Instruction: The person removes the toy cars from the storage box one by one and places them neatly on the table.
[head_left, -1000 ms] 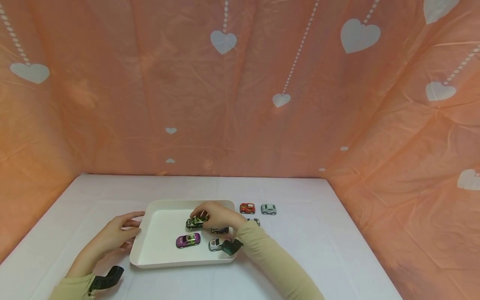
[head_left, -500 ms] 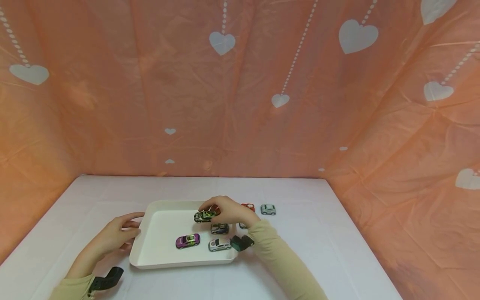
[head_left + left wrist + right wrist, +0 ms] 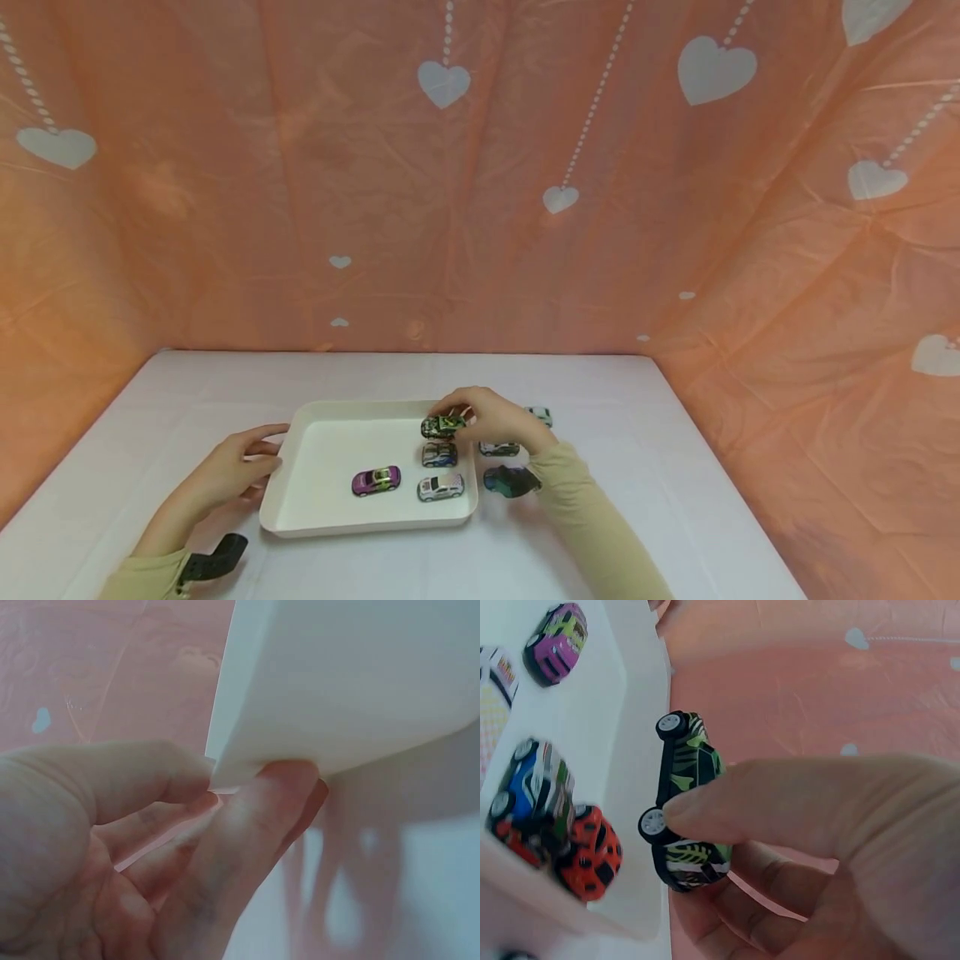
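Note:
My right hand (image 3: 491, 417) pinches a green-and-black patterned toy car (image 3: 690, 769) by its sides, thumb near a wheel. In the head view the car is over the white tray's (image 3: 322, 508) back right corner. My left hand (image 3: 228, 467) holds the tray's left edge between thumb and fingers. Inside the tray are a purple toy car (image 3: 377, 481), a white one (image 3: 440, 487) and a blue-and-white one (image 3: 544, 780). A red black-spotted toy car (image 3: 590, 853) shows beside the blue-and-white one in the right wrist view.
To the tray's right, a toy car (image 3: 498, 449) stands on the white tabletop (image 3: 637, 500), close to its wall. A pale car (image 3: 540, 415) sits farther back, partly behind my right wrist. Orange sheeting (image 3: 480, 292) with hearts hangs behind and beside the table.
My right hand has carried the green-and-black toy car right and slightly back across the tray, uncovering the cars in its right half. The left hand has stayed at the tray's edge.

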`<state>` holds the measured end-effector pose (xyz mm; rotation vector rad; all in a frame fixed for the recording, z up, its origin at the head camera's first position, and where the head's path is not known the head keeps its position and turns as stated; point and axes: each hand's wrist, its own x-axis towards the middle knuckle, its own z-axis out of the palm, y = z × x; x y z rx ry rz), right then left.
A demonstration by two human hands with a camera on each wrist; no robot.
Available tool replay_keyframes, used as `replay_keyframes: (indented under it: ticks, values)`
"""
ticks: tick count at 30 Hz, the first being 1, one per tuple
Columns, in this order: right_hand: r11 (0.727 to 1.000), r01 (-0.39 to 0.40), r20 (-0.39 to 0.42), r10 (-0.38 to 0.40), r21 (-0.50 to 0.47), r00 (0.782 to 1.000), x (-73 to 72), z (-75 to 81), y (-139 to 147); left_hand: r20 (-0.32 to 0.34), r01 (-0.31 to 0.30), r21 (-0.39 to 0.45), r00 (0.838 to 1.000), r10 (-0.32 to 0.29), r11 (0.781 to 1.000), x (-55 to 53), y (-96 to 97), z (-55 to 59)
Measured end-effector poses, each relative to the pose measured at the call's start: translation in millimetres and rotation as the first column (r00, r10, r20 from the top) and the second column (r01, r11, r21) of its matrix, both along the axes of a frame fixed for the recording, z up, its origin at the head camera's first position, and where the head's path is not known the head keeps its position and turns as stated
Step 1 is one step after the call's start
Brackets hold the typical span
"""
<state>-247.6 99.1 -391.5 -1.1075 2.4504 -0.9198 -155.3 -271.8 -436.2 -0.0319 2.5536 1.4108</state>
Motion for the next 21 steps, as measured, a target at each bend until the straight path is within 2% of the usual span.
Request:
replay_keyframes:
  ticks: [9,21]
  values:
    - [0.999,0.027,-0.036,-0.028,-0.018,0.999,6.0,0.2,31.4,-0.010,0.001,0.022,1.000,-0.001,1.000,3.6,1.1,0.9]
    - [0.996,0.085,-0.079,-0.086,-0.018,0.993,3.2,-1.7,83.9,-0.023,0.006,0.044,1.000,-0.005,0.999,5.7,2.2,-0.9]
